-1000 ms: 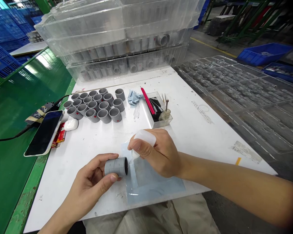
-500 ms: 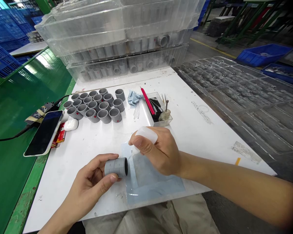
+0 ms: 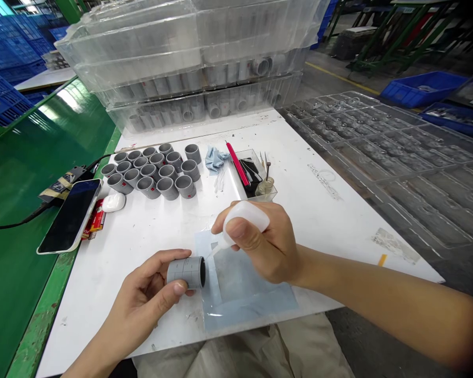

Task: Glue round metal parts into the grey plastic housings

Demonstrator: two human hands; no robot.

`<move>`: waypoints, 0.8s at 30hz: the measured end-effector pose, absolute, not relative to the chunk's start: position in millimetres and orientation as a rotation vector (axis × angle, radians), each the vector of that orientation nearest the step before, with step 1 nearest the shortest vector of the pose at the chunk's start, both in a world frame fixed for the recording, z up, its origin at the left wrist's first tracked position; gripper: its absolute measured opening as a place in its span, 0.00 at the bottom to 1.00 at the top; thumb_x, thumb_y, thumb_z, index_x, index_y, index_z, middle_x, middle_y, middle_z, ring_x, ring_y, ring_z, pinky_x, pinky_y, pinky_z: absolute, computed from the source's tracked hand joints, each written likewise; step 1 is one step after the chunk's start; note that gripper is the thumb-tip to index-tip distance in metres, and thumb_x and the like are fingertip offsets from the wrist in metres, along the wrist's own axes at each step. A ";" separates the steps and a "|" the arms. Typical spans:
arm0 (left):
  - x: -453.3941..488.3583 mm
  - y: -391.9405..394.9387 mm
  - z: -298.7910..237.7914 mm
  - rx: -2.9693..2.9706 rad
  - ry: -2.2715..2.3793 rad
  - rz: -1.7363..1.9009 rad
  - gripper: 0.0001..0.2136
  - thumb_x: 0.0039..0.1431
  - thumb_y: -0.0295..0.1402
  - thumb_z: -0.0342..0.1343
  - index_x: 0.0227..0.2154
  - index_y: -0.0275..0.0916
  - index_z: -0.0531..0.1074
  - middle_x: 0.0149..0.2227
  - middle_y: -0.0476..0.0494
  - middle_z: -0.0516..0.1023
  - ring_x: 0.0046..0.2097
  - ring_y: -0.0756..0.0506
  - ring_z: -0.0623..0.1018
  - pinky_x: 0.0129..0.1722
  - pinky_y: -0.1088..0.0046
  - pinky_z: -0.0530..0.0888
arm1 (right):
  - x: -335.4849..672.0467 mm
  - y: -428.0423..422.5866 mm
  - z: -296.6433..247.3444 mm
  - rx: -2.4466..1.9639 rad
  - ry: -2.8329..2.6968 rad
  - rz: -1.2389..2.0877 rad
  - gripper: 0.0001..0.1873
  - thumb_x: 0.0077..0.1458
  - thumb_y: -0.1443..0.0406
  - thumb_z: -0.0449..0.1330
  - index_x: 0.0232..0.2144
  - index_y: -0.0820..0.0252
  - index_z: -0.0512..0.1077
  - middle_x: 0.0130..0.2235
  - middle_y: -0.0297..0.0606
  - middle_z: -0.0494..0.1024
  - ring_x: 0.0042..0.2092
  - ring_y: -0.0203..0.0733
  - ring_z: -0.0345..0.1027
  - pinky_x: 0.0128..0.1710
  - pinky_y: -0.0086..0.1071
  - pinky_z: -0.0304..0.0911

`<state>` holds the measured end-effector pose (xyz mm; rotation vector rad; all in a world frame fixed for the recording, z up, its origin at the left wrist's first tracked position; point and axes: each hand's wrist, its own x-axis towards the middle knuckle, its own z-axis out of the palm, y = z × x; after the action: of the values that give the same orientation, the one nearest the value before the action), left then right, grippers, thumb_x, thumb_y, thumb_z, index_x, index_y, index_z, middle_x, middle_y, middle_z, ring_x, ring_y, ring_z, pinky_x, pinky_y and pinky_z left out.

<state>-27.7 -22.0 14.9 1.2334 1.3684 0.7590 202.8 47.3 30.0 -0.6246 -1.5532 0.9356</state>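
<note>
My left hand [image 3: 150, 299] is closed around a short grey plastic sleeve [image 3: 186, 272], held on its side with the open end facing right. My right hand [image 3: 266, 244] grips a small translucent white squeeze bottle [image 3: 244, 216], tilted down to the left so its thin nozzle points at the sleeve's open end. Both are held just above a clear plastic sheet [image 3: 244, 289] lying on the white tabletop [image 3: 323, 210] near its front edge.
Several upright grey sleeves [image 3: 153, 170] cluster at the back left. A small clear tray [image 3: 256, 178] with a red pen, tools and a little jar sits mid-table beside a blue cloth [image 3: 216, 157]. A phone [image 3: 69, 215] lies at left. Stacked clear trays [image 3: 197, 68] fill the back.
My right hand has lifted slightly and shifted right, drawing the bottle's body away from the sleeve and tilting the nozzle toward its opening. My left hand has stayed nearly still.
</note>
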 end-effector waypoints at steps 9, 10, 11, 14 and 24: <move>-20.6 -20.5 9.2 1.223 1.265 0.905 0.14 0.61 0.32 0.66 0.48 0.50 0.72 0.54 0.50 0.73 0.49 0.49 0.77 0.42 0.80 0.75 | 200.3 48.1 22.5 -0.595 -1.630 0.816 0.28 0.69 0.55 0.58 0.18 0.60 0.64 0.20 0.31 0.66 0.23 0.32 0.62 0.24 0.30 0.59; -21.0 -20.3 8.2 1.234 1.250 0.912 0.14 0.61 0.31 0.66 0.47 0.50 0.71 0.54 0.50 0.73 0.49 0.49 0.77 0.43 0.81 0.75 | 199.5 48.5 20.9 -0.589 -1.646 0.791 0.27 0.69 0.55 0.58 0.19 0.60 0.65 0.20 0.31 0.66 0.24 0.33 0.63 0.26 0.30 0.60; -21.4 -20.1 7.3 1.241 1.234 0.921 0.13 0.61 0.30 0.66 0.46 0.50 0.71 0.53 0.50 0.73 0.50 0.49 0.76 0.44 0.81 0.75 | 198.9 49.0 19.5 -0.585 -1.657 0.772 0.26 0.69 0.56 0.58 0.20 0.60 0.66 0.20 0.31 0.66 0.25 0.34 0.64 0.27 0.31 0.61; -22.1 -19.7 5.7 1.242 1.213 0.934 0.13 0.60 0.28 0.66 0.43 0.49 0.70 0.53 0.51 0.73 0.51 0.50 0.75 0.47 0.82 0.75 | 198.0 49.8 16.8 -0.588 -1.681 0.753 0.23 0.69 0.58 0.58 0.22 0.60 0.69 0.21 0.31 0.67 0.27 0.35 0.66 0.29 0.31 0.63; -22.8 -19.8 7.7 1.265 1.215 0.898 0.14 0.61 0.27 0.65 0.44 0.50 0.69 0.52 0.51 0.73 0.51 0.51 0.75 0.48 0.82 0.75 | 196.9 48.8 18.2 -0.610 -1.663 0.761 0.22 0.70 0.56 0.58 0.26 0.61 0.74 0.23 0.32 0.72 0.25 0.34 0.65 0.28 0.30 0.62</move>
<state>-22.8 -19.8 7.7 1.2653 1.2149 0.8977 196.9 48.8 18.2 -0.6098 -1.6629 0.7609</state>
